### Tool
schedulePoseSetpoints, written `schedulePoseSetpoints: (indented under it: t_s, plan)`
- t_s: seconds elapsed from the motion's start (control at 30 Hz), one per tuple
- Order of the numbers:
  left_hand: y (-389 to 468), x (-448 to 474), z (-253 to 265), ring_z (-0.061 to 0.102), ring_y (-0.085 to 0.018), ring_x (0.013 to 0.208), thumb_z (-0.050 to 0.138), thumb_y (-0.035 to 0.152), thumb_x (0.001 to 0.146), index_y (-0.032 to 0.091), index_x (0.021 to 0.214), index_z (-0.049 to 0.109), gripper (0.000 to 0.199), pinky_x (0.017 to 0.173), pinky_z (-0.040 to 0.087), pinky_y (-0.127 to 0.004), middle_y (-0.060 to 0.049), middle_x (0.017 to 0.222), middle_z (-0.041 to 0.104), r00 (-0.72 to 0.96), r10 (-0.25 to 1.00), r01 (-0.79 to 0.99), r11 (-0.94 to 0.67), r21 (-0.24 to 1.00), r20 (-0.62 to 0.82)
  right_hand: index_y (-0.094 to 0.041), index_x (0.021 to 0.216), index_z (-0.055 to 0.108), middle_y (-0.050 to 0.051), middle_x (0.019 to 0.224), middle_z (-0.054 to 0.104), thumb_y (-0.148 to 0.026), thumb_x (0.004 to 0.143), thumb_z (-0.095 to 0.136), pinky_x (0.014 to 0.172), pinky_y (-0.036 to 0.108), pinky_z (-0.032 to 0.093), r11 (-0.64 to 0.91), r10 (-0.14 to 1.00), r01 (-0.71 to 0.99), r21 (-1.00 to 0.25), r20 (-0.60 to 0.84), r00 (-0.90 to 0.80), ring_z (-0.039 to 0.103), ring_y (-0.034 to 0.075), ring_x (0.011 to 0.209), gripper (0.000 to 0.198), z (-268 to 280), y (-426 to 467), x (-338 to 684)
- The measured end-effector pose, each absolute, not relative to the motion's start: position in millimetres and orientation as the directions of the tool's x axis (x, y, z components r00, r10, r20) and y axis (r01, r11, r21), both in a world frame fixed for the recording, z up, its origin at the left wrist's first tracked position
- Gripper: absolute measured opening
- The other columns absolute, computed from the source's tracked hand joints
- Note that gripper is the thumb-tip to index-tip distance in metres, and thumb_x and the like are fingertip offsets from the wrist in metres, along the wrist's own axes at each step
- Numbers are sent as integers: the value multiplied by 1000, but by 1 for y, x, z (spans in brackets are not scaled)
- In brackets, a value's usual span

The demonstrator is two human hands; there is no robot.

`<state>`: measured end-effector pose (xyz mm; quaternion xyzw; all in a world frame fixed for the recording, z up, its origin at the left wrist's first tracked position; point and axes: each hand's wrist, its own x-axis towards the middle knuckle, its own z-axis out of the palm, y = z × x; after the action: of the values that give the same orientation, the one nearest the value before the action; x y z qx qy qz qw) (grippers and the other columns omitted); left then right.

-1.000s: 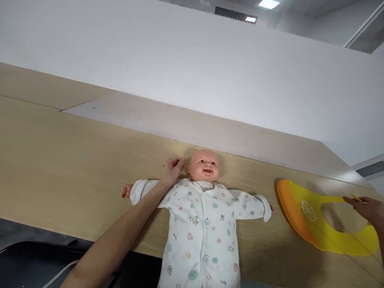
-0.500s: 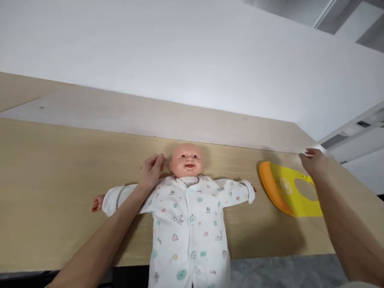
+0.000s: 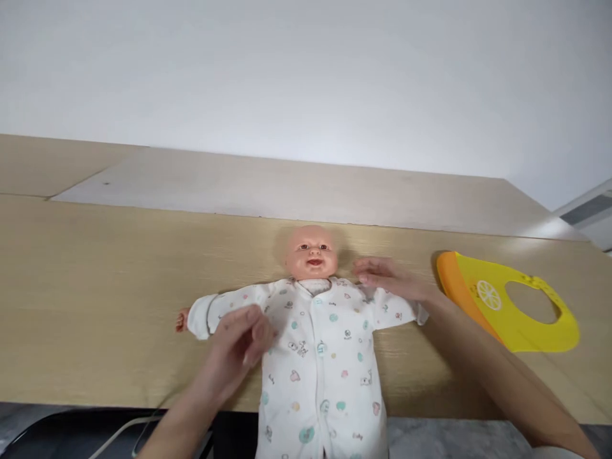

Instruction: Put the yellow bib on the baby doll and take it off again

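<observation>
A baby doll [image 3: 320,357] lies face up with its arms spread, dressed in a white printed sleepsuit with snaps down the front. My left hand [image 3: 243,341] hovers by the doll's chest on the left, fingers loosely bent and slightly blurred, holding nothing. Beside the doll's head, over its shoulder on the right, is my right hand [image 3: 385,277], open with fingers stretched toward the neck. Whether it touches the sleeve cannot be made out. A yellow bib [image 3: 540,335] with an orange pocket and a white citrus print lies flat to the right, apart from both hands.
The doll and bib rest on a wooden table [image 3: 95,299]. A paler board [image 3: 287,185] runs along the back, below a white wall [image 3: 306,76]. At the lower left, a black object [image 3: 62,433] and a pale cable [image 3: 119,433] show below the table's front edge.
My right hand has moved left from beside the bib to the doll's shoulder. My left hand has come down from beside the head to the chest. The view has shifted a little right.
</observation>
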<state>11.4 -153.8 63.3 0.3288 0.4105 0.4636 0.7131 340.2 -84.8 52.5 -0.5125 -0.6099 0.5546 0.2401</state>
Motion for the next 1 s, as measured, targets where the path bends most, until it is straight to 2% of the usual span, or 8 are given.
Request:
schedulePoseSetpoints:
  t_s: [0.13,0.17,0.23,0.37,0.47,0.63,0.77,1.0]
  plan:
    - [-212,-9,29,54,-20,59,74,50,70,26,49,57,36,58,47,-36,-1,56,58,-95,926,-293,324,900,-365,-22,146,39,12,131,58,-53,76,74,96,38,54,-218,799,327,-919,-361,-481,59,23,119,84,47,-72,323]
    - [-222,-11,23,63,-25,78,75,48,66,29,50,60,30,72,53,-41,-1,74,69,-141,910,-321,330,888,-389,-23,151,30,12,133,57,-52,76,75,100,39,53,-231,782,308,-923,-364,-506,57,24,122,92,45,-69,320]
    - [-233,-10,20,61,-33,115,75,43,60,36,61,70,9,98,50,-46,1,110,73,-126,880,-457,359,814,-459,-23,156,18,13,135,56,-50,76,76,104,39,50,-248,750,247,-937,-347,-563,55,24,126,102,43,-65,311]
    - [-232,6,33,45,-34,136,68,37,57,33,98,79,43,114,40,-44,-4,130,65,-8,826,-694,401,598,-563,-24,153,24,12,137,55,-44,72,80,106,38,50,-286,752,107,-952,-292,-591,54,24,128,100,44,-68,292]
    - [-219,17,39,53,-33,128,70,28,57,27,95,78,39,111,43,-44,-6,118,70,79,823,-723,436,537,-562,-27,147,34,8,138,55,-43,69,83,107,38,50,-336,779,71,-939,-319,-541,54,23,128,93,45,-74,281]
    - [-196,24,34,67,-23,83,78,23,57,19,69,72,14,79,54,-32,-2,74,69,205,816,-707,505,495,-540,-28,141,42,7,135,57,-52,66,82,107,39,50,-396,824,80,-915,-392,-409,57,24,124,89,42,-85,272]
    - [-184,28,33,66,-21,73,80,21,52,16,73,73,22,72,52,-30,-4,79,73,186,800,-722,505,473,-570,-31,146,36,7,140,52,-49,63,85,101,37,55,-443,841,31,-896,-428,-331,58,23,122,97,42,-89,266]
    - [-163,44,40,61,-20,53,70,20,54,12,63,68,12,63,49,-33,-5,58,67,222,744,-670,586,456,-630,-32,142,40,6,131,59,-44,63,85,100,36,55,-399,866,-22,-917,-369,-337,60,23,119,92,44,-91,264]
